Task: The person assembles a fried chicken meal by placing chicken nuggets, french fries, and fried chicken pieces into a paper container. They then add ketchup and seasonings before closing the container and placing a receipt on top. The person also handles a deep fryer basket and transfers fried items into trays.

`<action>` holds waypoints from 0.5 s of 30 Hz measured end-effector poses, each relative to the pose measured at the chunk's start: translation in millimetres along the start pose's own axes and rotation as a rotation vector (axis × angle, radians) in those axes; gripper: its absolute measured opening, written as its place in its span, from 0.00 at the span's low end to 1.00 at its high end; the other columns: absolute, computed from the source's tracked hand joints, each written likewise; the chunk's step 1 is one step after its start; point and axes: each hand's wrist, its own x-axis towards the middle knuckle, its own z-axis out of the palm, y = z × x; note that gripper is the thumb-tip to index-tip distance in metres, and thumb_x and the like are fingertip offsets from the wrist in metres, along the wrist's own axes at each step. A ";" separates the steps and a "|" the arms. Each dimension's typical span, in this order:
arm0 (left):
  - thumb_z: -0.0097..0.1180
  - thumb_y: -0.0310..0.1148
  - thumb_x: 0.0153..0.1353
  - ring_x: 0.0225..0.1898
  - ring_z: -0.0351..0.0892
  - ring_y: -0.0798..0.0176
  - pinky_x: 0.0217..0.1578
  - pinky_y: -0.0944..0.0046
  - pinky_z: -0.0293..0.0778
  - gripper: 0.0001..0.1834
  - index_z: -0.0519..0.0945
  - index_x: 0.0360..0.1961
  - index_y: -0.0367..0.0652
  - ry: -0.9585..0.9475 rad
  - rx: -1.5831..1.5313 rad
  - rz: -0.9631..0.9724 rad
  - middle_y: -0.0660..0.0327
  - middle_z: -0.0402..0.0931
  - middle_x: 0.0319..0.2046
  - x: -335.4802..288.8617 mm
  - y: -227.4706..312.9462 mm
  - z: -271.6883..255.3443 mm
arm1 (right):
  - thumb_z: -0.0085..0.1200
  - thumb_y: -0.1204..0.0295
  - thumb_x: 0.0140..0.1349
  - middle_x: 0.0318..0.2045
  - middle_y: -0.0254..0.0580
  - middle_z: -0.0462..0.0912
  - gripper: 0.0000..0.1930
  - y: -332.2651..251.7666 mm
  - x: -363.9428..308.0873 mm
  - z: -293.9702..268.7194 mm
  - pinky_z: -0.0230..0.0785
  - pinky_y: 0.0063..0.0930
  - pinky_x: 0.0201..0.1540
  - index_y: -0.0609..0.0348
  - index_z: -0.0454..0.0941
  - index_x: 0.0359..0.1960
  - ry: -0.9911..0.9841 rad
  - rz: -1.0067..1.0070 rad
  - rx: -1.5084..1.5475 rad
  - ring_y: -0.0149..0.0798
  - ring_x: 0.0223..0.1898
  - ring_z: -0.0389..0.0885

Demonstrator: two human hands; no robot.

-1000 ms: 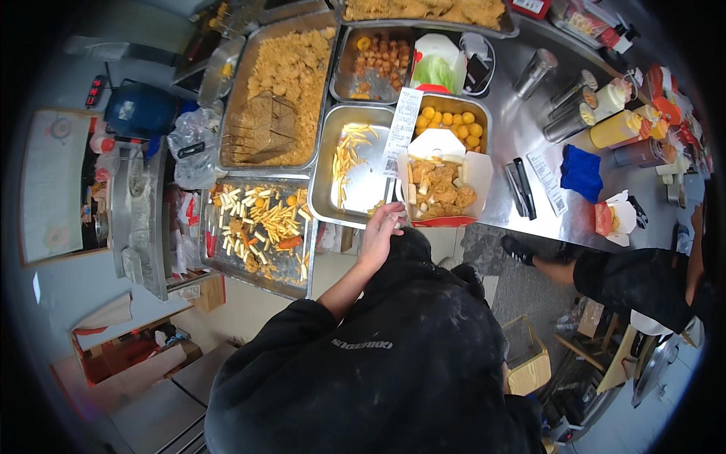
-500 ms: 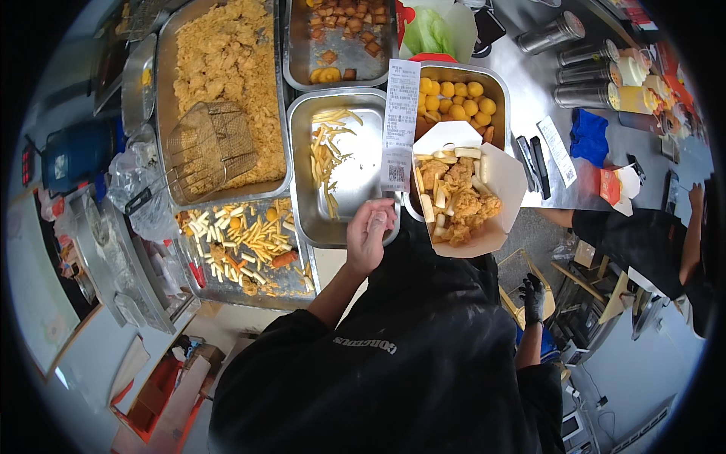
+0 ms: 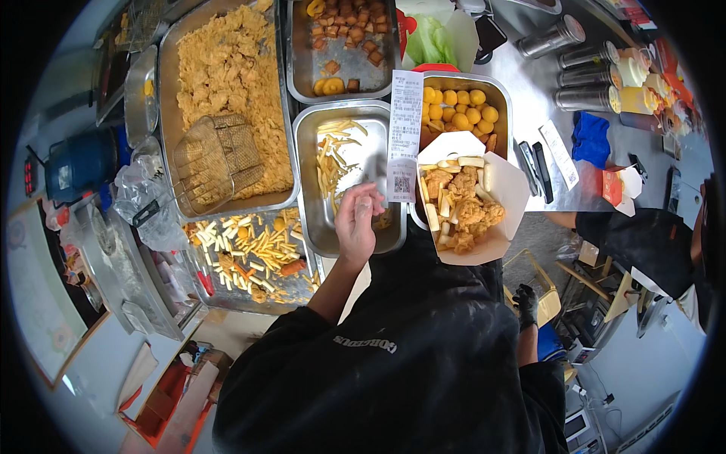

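Observation:
My bare left hand [image 3: 357, 229] is over the near part of a steel pan [image 3: 306, 204], its fingers loosely bent and partly apart, with nothing seen in them. French fries [image 3: 330, 155] lie along that pan's left side. To the right, an open paper takeaway box [image 3: 505, 200] holds fried chicken pieces [image 3: 476, 212] and pale sticks. A long printed receipt [image 3: 404, 136] lies between the pan and the box. My right hand [image 3: 525, 305], in a black glove, is low at my right side, away from the food, its fingers partly spread and nothing visible in it.
A large tray of breaded pieces [image 3: 219, 83] holds a wire basket [image 3: 219, 155]. Nearby are a pan of brown cubes [image 3: 352, 30], yellow balls [image 3: 461, 110], a tray of mixed fried food [image 3: 249, 261], black tongs [image 3: 541, 170] and steel shakers [image 3: 552, 35]. Another person [image 3: 643, 250] stands at right.
My left hand has moved from the pan's near right rim, left and over the pan. The gloved right hand has lowered slightly. The whole view has shifted a little.

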 end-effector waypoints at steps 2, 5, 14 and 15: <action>0.41 0.31 0.73 0.32 0.74 0.69 0.35 0.68 0.73 0.15 0.75 0.51 0.33 -0.004 -0.006 0.007 0.57 0.77 0.35 1.9 0.3 2.7 | 0.51 0.67 0.66 0.40 0.40 0.85 0.17 -4.0 -0.5 3.5 0.73 0.29 0.24 0.51 0.78 0.57 -0.003 -0.009 -0.007 0.37 0.31 0.86; 0.41 0.31 0.73 0.32 0.74 0.69 0.34 0.68 0.73 0.14 0.75 0.50 0.33 -0.008 0.010 0.021 0.57 0.78 0.35 4.4 1.6 5.1 | 0.51 0.67 0.67 0.41 0.40 0.84 0.17 -6.4 -7.2 11.1 0.72 0.28 0.24 0.52 0.78 0.56 -0.007 -0.001 0.011 0.37 0.31 0.86; 0.40 0.34 0.74 0.32 0.74 0.67 0.35 0.66 0.72 0.16 0.74 0.50 0.33 0.030 0.054 -0.007 0.55 0.77 0.36 5.8 4.2 12.2 | 0.50 0.65 0.69 0.37 0.36 0.83 0.17 26.2 8.0 4.2 0.71 0.28 0.24 0.52 0.76 0.57 -0.083 0.047 -0.002 0.35 0.29 0.85; 0.39 0.35 0.75 0.32 0.75 0.66 0.35 0.65 0.72 0.16 0.74 0.51 0.33 0.043 0.017 -0.028 0.54 0.77 0.36 3.8 3.6 13.0 | 0.50 0.65 0.69 0.37 0.36 0.83 0.17 30.1 8.5 0.0 0.71 0.28 0.24 0.52 0.76 0.57 -0.080 0.057 0.011 0.35 0.29 0.85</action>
